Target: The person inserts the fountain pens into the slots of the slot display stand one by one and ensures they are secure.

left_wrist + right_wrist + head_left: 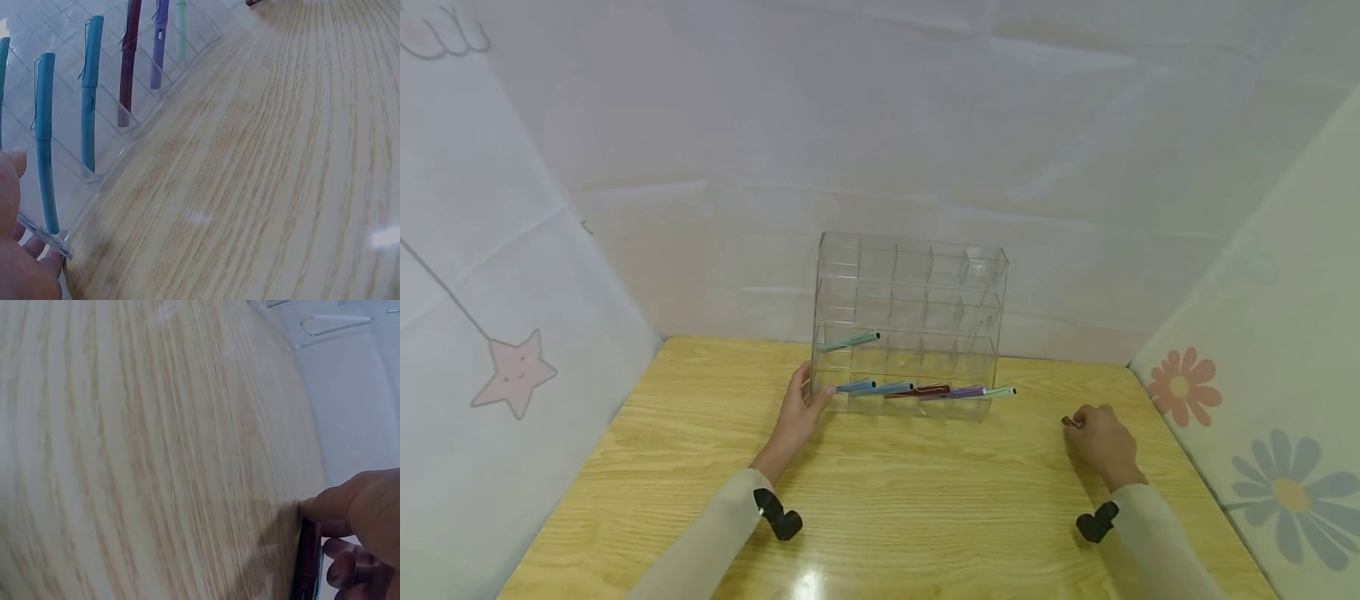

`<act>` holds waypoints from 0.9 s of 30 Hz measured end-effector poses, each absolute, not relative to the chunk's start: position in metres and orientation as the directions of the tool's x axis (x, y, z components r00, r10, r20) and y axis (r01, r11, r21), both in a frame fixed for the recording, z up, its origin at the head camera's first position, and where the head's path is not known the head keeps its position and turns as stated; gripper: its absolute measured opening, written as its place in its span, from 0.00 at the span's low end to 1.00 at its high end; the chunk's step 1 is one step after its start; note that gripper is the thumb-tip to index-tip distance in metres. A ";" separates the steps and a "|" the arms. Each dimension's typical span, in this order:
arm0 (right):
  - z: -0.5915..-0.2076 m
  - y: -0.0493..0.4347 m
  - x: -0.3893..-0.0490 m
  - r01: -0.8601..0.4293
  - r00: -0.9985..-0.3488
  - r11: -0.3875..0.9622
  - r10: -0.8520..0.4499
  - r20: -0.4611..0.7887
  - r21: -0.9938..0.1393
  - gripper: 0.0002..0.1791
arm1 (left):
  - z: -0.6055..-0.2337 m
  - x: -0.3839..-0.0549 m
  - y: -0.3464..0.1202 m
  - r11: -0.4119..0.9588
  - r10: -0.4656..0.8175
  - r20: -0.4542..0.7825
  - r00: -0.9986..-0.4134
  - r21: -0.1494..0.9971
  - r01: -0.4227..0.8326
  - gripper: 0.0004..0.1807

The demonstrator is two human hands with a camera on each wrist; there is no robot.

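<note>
A clear pen rack with rows of compartments stands at the back of the table. My left hand grips its lower left edge, thumb in front and fingers behind. Along the bottom row sit two blue pens, a dark red pen, a purple pen and a light green pen. One row up, at the left, lies a teal pen. Right of the rack, my right hand pinches another dark red pen close to the tabletop; the fingers hide part of it.
The wooden table reaches back to a pale cloth wall. Similar cloth sides with a printed star and flowers stand at left and right. The rack's upper rows hold no pens.
</note>
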State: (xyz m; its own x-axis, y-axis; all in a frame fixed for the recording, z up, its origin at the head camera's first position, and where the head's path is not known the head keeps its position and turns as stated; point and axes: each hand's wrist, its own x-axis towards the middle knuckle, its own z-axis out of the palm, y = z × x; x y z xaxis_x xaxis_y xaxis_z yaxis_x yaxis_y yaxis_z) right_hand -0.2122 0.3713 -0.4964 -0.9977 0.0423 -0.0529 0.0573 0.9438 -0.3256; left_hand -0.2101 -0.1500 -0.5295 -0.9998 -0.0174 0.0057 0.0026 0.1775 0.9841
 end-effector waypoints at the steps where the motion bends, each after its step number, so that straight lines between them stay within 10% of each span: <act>1: -0.497 0.370 -0.213 0.054 -0.998 0.946 0.037 -0.058 -0.318 0.18 | -0.530 -0.210 -0.150 0.179 -0.017 0.004 -1.000 0.984 0.001 0.42; 27: -0.481 0.357 -0.215 -0.064 -0.998 0.954 -0.066 0.004 -0.292 0.21 | -0.522 -0.205 -0.150 0.152 -0.008 -0.008 -1.000 0.988 -0.009 0.42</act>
State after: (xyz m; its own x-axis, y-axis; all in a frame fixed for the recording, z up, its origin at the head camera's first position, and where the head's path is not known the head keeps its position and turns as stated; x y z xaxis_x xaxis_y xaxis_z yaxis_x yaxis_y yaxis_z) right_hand -0.2154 0.3573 -0.4809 -0.9978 -0.0657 0.0038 -0.0640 0.9544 -0.2917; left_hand -0.2048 -0.1497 -0.5217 -0.9999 -0.0080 -0.0083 -0.0095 0.1515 0.9884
